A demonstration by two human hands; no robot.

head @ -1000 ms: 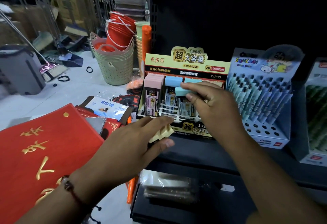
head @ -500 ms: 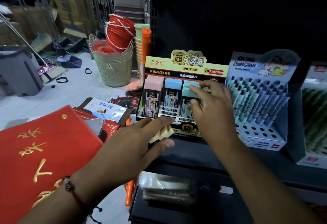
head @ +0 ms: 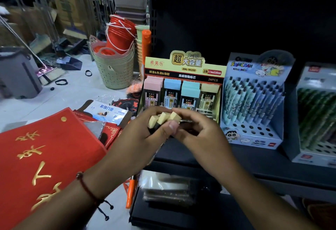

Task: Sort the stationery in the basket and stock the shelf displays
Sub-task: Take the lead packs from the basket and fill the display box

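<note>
A: Where were the lead cases (head: 164,119)?

B: Three yellow-capped cases sat fanned in the left hand (head: 143,139), caps tipped toward one o'clock, long axes running back toward seven. Thumb and fingers were pinched around them.

A: And the right hand (head: 198,135)?

B: It met the cases from three o'clock, fingertips closed on the rightmost cap.

A: Where would they go?

B: Probably the yellow column (head: 209,95) of the lead box (head: 185,77), at one o'clock just beyond the fingers; the right hand was nearer.
</note>
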